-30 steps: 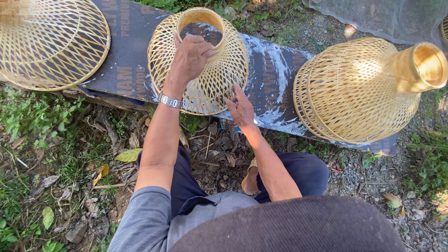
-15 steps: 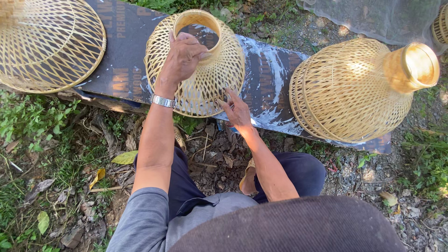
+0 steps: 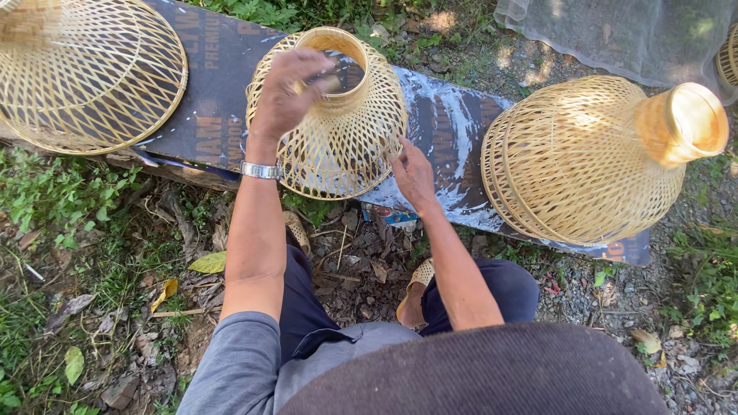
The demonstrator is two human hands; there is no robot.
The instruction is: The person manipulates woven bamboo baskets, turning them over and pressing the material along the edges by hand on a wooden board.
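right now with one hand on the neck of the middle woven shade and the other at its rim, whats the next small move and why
Probably a small turn of the middle shade on the board. The left hand grips its neck ring while the right hand works the lower rim at one spot only, so rotating it would bring the next stretch of rim under those fingers. The other shades sit apart, so there looks to be room.

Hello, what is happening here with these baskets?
A seated person is handling a woven bamboo lampshade that stands on a dark board on the ground. The left hand has its grip on the neck ring, and the right hand touches the lower rim. A similar shade lies to the right.
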